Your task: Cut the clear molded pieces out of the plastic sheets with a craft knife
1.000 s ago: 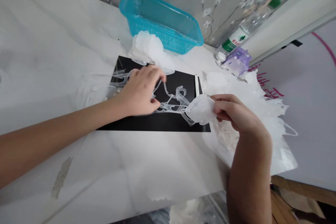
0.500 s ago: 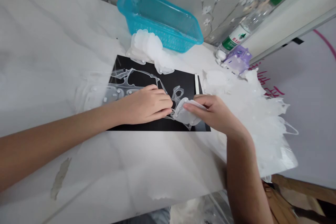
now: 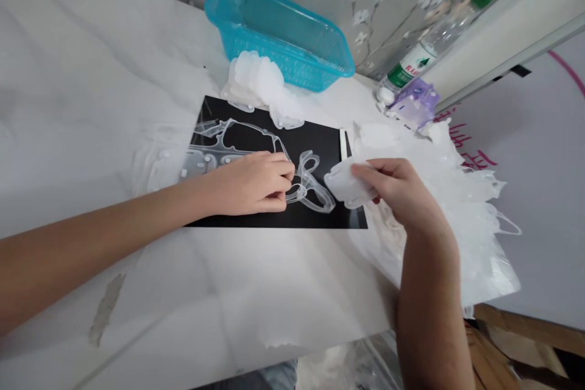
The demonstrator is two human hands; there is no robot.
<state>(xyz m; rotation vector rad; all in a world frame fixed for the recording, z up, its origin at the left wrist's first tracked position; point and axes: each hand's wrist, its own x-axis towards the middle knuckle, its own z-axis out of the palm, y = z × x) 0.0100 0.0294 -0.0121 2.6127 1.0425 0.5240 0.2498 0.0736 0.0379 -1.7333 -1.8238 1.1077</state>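
My left hand (image 3: 253, 183) rests on a black mat (image 3: 315, 140), fingers curled and pinched on a clear, stringy plastic frame (image 3: 311, 189) that sprawls across the mat. My right hand (image 3: 393, 186) holds a small white translucent piece (image 3: 345, 183) between thumb and fingers, just right of the frame and apart from it. A heap of similar white pieces (image 3: 452, 207) lies under and to the right of that hand.
A turquoise plastic basket (image 3: 278, 30) stands at the back of the white table (image 3: 91, 91), with a stack of white pieces (image 3: 260, 85) in front of it. A clear bottle with a green cap (image 3: 425, 52) and a purple packet (image 3: 414, 103) lie at the back right.
The white piece has come away from the clear frame: my right hand drew it right, while my left hand came down and pinned the frame on the mat.
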